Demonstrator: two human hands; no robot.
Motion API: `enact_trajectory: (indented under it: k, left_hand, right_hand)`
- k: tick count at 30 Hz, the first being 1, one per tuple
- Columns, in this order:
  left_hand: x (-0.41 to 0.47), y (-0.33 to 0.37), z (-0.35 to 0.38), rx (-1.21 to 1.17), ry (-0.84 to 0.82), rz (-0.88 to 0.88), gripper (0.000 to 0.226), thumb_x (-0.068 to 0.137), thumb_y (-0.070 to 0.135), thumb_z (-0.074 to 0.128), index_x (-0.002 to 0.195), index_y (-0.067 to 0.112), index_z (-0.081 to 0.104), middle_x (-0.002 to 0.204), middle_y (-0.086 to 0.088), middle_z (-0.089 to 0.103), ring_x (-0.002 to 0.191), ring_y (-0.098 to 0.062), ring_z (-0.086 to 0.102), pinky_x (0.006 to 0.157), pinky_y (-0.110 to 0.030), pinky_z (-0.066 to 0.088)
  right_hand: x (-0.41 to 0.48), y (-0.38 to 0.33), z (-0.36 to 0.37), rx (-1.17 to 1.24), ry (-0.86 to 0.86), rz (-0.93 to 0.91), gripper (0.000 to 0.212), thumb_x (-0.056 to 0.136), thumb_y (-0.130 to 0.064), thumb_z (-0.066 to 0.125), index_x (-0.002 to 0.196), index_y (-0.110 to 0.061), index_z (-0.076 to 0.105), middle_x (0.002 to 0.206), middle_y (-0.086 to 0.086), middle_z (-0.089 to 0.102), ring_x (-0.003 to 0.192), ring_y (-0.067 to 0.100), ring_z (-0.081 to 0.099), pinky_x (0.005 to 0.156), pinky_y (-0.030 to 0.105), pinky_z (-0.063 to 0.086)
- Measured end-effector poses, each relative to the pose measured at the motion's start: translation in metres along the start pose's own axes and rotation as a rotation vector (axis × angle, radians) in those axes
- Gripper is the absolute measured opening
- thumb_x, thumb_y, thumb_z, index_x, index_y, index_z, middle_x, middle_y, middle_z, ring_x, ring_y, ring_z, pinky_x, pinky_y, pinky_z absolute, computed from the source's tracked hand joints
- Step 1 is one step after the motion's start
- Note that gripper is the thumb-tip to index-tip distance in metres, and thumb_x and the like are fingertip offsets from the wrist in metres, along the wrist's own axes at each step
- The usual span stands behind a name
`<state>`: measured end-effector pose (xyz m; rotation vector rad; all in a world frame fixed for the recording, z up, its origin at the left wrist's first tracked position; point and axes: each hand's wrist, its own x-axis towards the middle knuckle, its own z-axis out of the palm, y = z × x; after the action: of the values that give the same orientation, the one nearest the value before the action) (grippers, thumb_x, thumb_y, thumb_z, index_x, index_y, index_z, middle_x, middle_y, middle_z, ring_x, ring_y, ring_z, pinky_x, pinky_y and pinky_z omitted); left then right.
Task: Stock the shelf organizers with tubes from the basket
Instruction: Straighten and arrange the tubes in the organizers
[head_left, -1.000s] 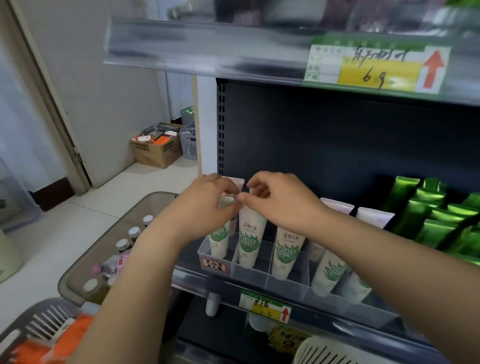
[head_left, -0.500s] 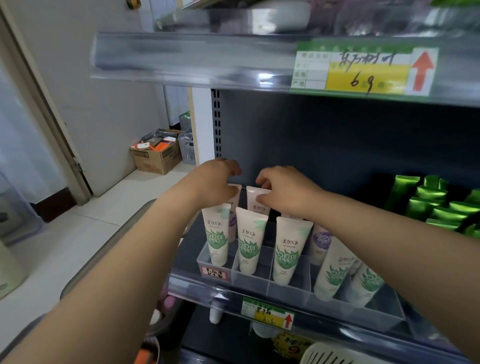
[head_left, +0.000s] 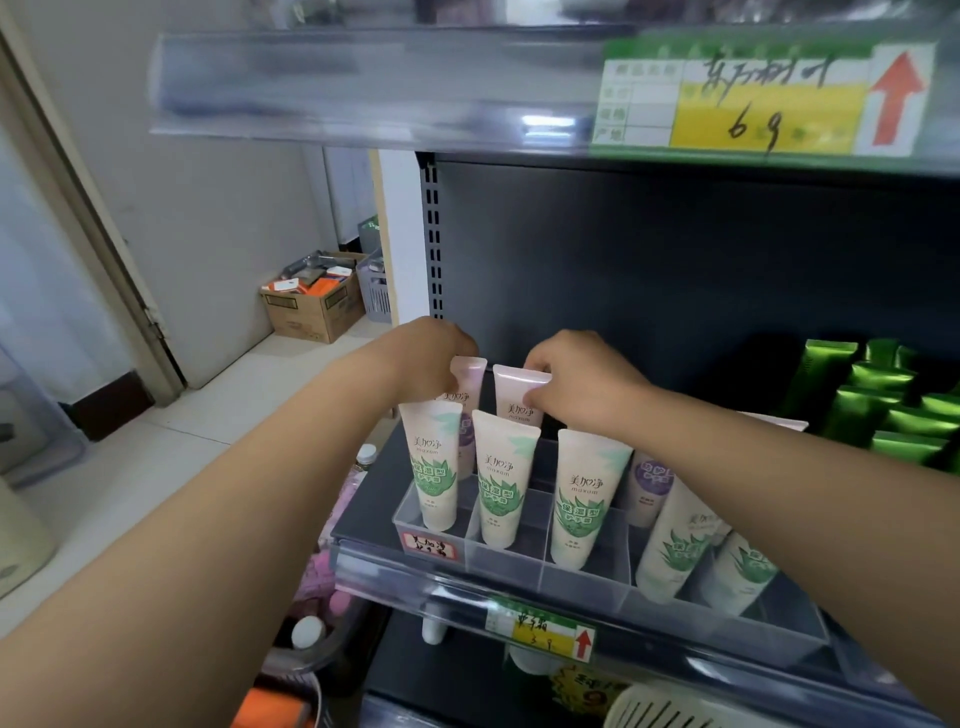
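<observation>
A clear shelf organizer (head_left: 519, 558) on the dark shelf holds several white tubes with green leaf prints in its front row, such as the leftmost one (head_left: 434, 467). Behind them stand pale pink tubes with purple labels. My left hand (head_left: 431, 358) grips the top of the back-left pink tube (head_left: 467, 376). My right hand (head_left: 576, 384) pinches the top of the pink tube beside it (head_left: 514, 395). Both forearms reach in over the front row. The basket is mostly out of view.
Green tubes (head_left: 872, 410) fill the shelf to the right. An upper shelf edge with a price label (head_left: 763, 98) hangs overhead. A grey bin with small bottles (head_left: 311, 631) sits low on the left. A cardboard box (head_left: 314, 301) stands on the floor by the wall.
My hands left the front-row green tubes and reached back to the pink tubes in the rear row. The view has tilted up and moved closer to the shelf.
</observation>
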<state>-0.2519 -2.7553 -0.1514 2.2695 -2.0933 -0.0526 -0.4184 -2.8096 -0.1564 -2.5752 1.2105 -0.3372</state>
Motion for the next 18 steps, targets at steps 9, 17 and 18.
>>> enact_trajectory:
  k: [9, 17, 18]
  left_hand:
    - [0.0, 0.002, -0.001, 0.013, -0.013, -0.016, 0.043, 0.09, 0.013, 0.057, 0.133, 0.017, 0.052, 0.137, -0.006, 0.05, 0.126, -0.025, 0.045, 0.099, -0.032, 0.039]
    - [-0.003, 0.016, -0.02, -0.011, 0.012, -0.008, 0.048, 0.088, 0.011, 0.056, 0.134, 0.019, 0.048, 0.135, -0.001, 0.054, 0.123, -0.02, 0.05, 0.104, -0.033, 0.041]
    - [-0.003, 0.023, -0.024, -0.024, 0.055, 0.01, 0.046, 0.089, 0.01, 0.054, 0.134, 0.017, 0.048, 0.135, -0.001, 0.054, 0.124, -0.02, 0.05, 0.104, -0.03, 0.04]
  right_hand:
    - [0.0, 0.003, 0.0, 0.0, -0.023, -0.026, 0.014, 0.078, -0.015, 0.066, 0.091, -0.014, 0.07, 0.093, 0.005, 0.069, 0.083, 0.022, 0.064, 0.068, 0.03, 0.053]
    - [-0.014, 0.022, -0.036, 0.154, -0.015, -0.013, 0.044, 0.084, -0.03, 0.066, 0.124, -0.015, 0.057, 0.122, 0.002, 0.062, 0.108, 0.015, 0.06, 0.093, 0.028, 0.047]
    - [-0.018, 0.027, -0.041, 0.152, -0.01, -0.004, 0.042, 0.085, -0.031, 0.064, 0.124, -0.016, 0.057, 0.122, 0.001, 0.062, 0.107, 0.014, 0.059, 0.091, 0.026, 0.046]
